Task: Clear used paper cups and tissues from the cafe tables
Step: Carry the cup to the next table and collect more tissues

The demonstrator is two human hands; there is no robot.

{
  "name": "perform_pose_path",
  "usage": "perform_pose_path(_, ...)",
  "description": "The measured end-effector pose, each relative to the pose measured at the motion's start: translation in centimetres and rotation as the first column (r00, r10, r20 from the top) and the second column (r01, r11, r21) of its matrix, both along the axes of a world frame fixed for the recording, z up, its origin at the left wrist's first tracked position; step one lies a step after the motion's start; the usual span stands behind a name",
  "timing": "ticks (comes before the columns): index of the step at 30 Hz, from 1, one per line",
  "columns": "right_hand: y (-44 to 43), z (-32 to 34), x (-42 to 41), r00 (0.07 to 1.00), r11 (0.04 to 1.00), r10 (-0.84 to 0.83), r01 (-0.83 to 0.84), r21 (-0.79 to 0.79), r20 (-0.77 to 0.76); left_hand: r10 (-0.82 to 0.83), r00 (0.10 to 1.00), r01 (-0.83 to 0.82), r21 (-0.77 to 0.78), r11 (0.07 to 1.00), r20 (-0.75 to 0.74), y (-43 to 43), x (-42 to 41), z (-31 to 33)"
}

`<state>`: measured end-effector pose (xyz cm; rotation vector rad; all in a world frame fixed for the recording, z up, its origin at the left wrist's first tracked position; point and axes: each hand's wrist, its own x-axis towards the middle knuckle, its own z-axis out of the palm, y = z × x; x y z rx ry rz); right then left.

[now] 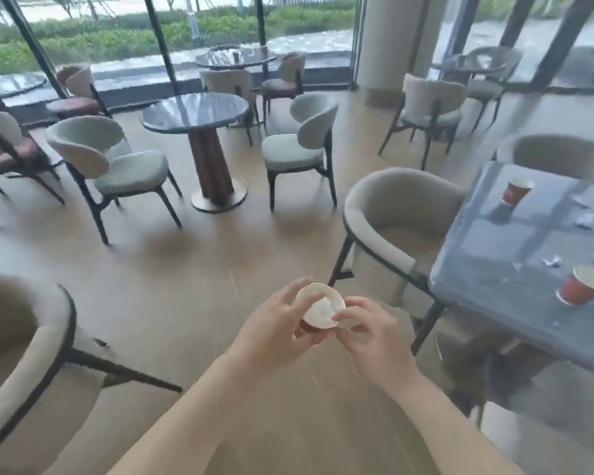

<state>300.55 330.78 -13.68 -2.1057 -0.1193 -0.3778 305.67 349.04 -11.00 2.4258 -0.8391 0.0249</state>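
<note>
A red paper cup (318, 308) with a white inside and a crumpled tissue in it is held low in the middle of the view. My left hand (275, 327) wraps around its side. My right hand (371, 332) pinches the cup's rim with thumb and fingertips. On the grey square table (494, 293) at the right stand two more red paper cups, one near the front edge (583, 289) and one farther back (515, 194). Crumpled white tissues (551, 261) lie between them, and more tissues (588, 221) sit toward the right edge.
A beige armchair (391, 228) stands against the grey table's left side, another armchair (21, 354) at the lower left. A round dark table (194, 111) with pale chairs (107, 159) stands ahead on the wooden floor. More tables and chairs line the glass wall.
</note>
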Motion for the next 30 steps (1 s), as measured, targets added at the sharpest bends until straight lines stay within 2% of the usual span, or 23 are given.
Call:
perform_pose_path(3,-2.7,-0.2,1.4,0.985,0.984,-0.172,0.172,-0.047,0.001,-0.123,0.985,0.114,-0.082,0.990,-0.122,-4.2,4.3,-0.7)
perform_pose_path(7,-8.1,-0.5,3.1,0.929,0.929,-0.371,0.371,-0.020,-0.012,-0.256,0.928,0.203,-0.209,0.957,-0.272,-12.0,9.0,-1.2)
perform_pose_path(10,-13.1,-1.1,4.6,0.877,0.877,-0.481,0.481,-0.014,-0.018,-0.343,0.871,0.262,-0.258,0.930,-0.352,-18.3,12.3,-1.4)
perform_pose_path(13,-17.9,-1.3,6.4,0.856,0.856,-0.516,0.516,-0.002,-0.010,-0.407,0.827,0.310,-0.288,0.906,-0.389,-23.8,15.3,-1.6)
perform_pose_path(19,-28.5,-1.6,9.8,0.750,0.751,-0.661,0.661,-0.013,-0.029,-0.512,0.806,0.446,-0.264,0.855,-0.299,-35.3,21.0,-2.6)
perform_pose_path(23,-33.0,-3.0,12.2,0.707,0.713,-0.700,0.699,-0.051,-0.100,-0.570,0.788,0.535,-0.197,0.821,-0.234,-40.9,24.2,-4.4)
perform_pose_path(27,-37.0,-4.6,15.5,0.661,0.685,-0.729,0.709,-0.170,-0.180,-0.682,0.700,0.671,-0.132,0.730,-0.211,-47.0,27.6,-6.6)
perform_pose_path(30,-40.0,-5.9,17.5,0.590,0.634,-0.770,0.751,-0.186,-0.244,-0.753,0.617,0.764,-0.056,0.643,-0.228,-51.6,30.0,-8.4)
